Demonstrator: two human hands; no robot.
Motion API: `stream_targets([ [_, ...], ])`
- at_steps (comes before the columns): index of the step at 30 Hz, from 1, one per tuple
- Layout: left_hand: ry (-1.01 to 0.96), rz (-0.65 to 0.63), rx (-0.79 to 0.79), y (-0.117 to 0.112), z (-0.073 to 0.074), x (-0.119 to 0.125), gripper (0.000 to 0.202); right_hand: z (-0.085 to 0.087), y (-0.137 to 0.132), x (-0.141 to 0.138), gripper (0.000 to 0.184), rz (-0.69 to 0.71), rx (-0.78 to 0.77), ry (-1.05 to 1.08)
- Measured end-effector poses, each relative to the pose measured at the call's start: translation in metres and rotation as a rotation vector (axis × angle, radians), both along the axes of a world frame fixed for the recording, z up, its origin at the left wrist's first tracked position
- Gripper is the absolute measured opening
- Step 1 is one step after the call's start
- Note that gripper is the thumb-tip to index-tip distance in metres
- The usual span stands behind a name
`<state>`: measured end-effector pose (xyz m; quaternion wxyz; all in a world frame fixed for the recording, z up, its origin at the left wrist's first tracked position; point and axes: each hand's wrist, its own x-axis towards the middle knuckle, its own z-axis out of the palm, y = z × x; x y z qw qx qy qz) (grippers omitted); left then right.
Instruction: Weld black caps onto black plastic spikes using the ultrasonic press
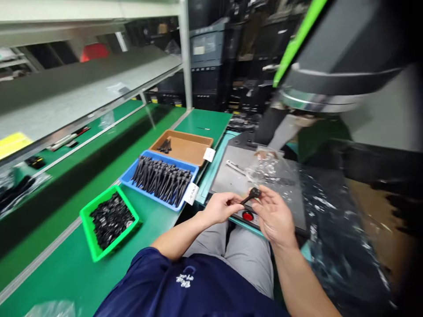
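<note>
In front of my lap, both hands meet on a black rod with a knobbed head [254,193]. My left hand [220,208] pinches its thin shaft between thumb and fingers. The fingers of my right hand [276,215] close around the knobbed end. Below the rod, a round red button [247,215] shows on the front of a grey machine plate [228,176]. To the left, a blue tray [127,177] holds many similar black rods [161,176]. Fine detail on the held rod is blurred.
A green bin [87,233] of small black parts and a brown tray [191,147] with several rods stand on the green bench [148,242]. Clear plastic bags [274,169] lie on the plate. A large machine head [330,79] overhangs at right; a shelf [82,83] runs along the left.
</note>
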<state>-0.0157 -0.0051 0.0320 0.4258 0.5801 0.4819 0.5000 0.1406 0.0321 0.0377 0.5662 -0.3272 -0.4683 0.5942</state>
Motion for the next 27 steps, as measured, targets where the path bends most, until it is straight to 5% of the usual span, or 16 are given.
stream_targets([
  [6,0.245,0.458,0.060,-0.047,0.030,-0.105,0.020,-0.010,0.003,0.007,0.051,0.079,-0.069,-0.047],
  [12,0.649,0.907,-0.190,-0.070,0.018,-0.221,0.013,-0.029,0.001,0.017,0.048,0.104,-0.146,-0.079],
  [20,0.866,1.143,-0.536,-0.066,0.014,-0.300,0.016,-0.036,-0.003,0.022,0.050,0.089,-0.236,-0.046],
  [27,0.874,1.034,-0.650,-0.051,-0.002,-0.326,0.010,-0.035,-0.006,0.027,0.050,0.060,-0.257,-0.086],
])
